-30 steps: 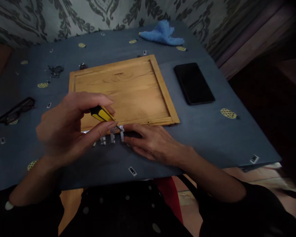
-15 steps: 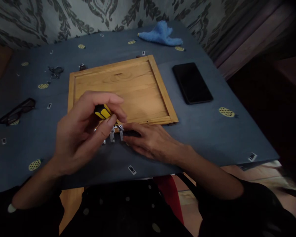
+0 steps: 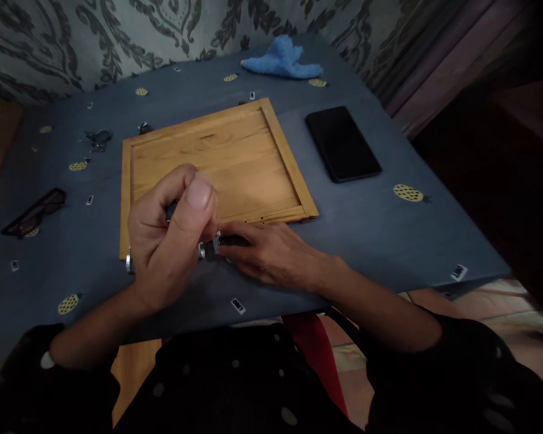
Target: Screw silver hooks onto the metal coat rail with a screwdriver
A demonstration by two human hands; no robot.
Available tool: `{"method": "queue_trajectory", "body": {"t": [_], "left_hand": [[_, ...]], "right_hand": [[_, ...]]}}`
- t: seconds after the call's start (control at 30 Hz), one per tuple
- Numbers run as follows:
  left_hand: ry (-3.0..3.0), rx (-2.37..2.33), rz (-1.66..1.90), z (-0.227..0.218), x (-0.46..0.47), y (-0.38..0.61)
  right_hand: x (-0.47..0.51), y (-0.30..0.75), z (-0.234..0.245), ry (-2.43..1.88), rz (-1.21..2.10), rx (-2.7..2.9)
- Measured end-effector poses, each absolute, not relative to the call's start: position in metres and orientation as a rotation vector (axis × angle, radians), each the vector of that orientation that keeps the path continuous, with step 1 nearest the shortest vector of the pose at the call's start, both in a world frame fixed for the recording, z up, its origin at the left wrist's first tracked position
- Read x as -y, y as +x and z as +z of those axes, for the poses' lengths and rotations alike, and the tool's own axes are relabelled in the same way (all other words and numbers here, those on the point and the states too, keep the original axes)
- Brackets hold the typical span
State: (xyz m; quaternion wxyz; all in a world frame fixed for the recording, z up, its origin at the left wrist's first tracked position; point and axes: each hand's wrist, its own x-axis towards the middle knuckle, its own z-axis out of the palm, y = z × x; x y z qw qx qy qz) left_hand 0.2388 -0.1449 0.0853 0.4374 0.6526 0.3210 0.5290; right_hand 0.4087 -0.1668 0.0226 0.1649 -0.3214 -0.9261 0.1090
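My left hand is closed in a fist above the near edge of a framed wooden panel. Inside it is a black and yellow screwdriver, of which only a bit of the handle shows. The tool's tip is hidden behind my fingers. Against that same near edge, the fingers of my right hand pinch a small silver metal hinge, partly covered by both hands. Another shiny metal piece sits at the panel's near left corner.
A black phone lies right of the panel, and a blue cloth behind it. Sunglasses and small dark metal pieces are on the left. The blue tablecloth ends at a near edge before my body.
My left hand's fingers have closed around the screwdriver handle, and the hand has turned, hiding most of the tool. My right hand stays at the hinge. The whole view has shifted slightly.
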Motion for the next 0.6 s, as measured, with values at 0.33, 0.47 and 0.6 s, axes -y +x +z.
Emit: {"method": "queue_trajectory", "body": {"t": [0.33,0.47,0.6], "left_hand": [[1.586,-0.728,1.243,0.0902,0.1430,0.2375],[1.585,-0.703,1.218,0.0895,0.1403,0.2364],[1.595,-0.695,1.169,0.0921,0.1397,0.2343]], "right_hand": [[0.1669,0.4079,0.0233,-0.930,0.336,2.656],[0.1663,0.4077,0.0228,-0.920,0.349,2.650],[0.1657,0.4080,0.0238,-0.910,0.364,2.659]]}}
